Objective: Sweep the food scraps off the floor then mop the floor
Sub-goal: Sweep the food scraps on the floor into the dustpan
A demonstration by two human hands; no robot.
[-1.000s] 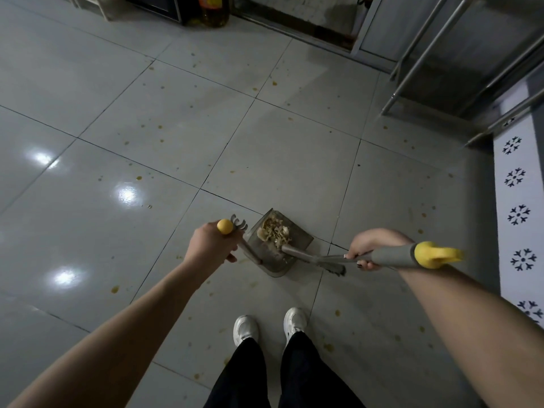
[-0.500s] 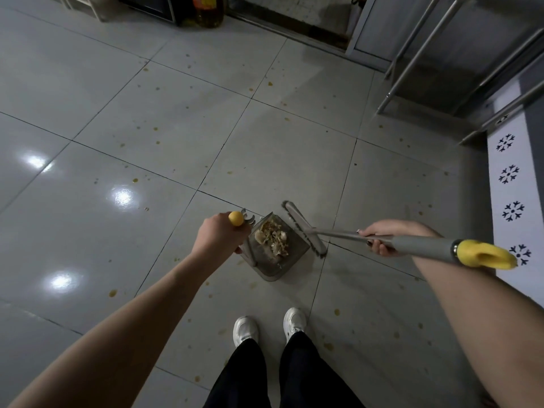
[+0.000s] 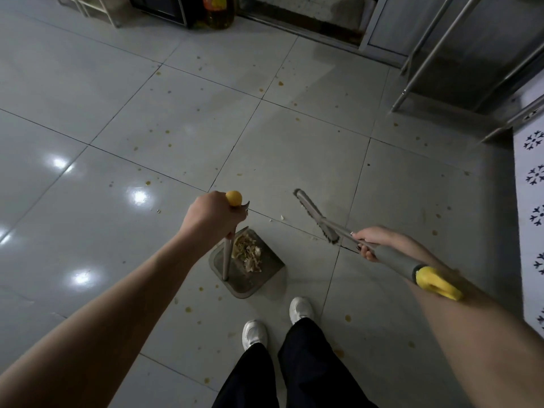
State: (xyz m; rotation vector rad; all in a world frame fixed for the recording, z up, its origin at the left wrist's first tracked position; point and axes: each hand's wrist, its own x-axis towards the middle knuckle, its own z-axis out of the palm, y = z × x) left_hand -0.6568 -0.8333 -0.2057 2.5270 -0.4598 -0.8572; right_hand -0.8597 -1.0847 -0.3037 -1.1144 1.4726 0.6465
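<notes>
The dustpan (image 3: 259,275) is being held by its upright handle in the left hand (image 3: 212,217), the fingers curled round the top just under the yellow knob (image 3: 234,198). It is sitting low in front of the shoes (image 3: 254,334); whether it is touching the floor (image 3: 294,148) cannot be told. A pile of food scraps (image 3: 247,254) is being carried in it. The broom (image 3: 316,216) is being gripped on its grey shaft by the right hand (image 3: 368,240), with the head set apart from the pan. A few pale bits (image 3: 278,218) are lying on the tile between the two.

For a clean pickup, the pan's open edge is best pressed flat to the tile and turned towards those bits, while the broom is drawn in short, low strokes. The pan is best kept level so that the pile is not being tipped out. The orange spots are likely being left for the mop.

No writing is being shown legibly: the bottle (image 3: 217,10) label is cropped and blurred, and the white strip (image 3: 532,231) is carrying only a snowflake pattern.
</notes>
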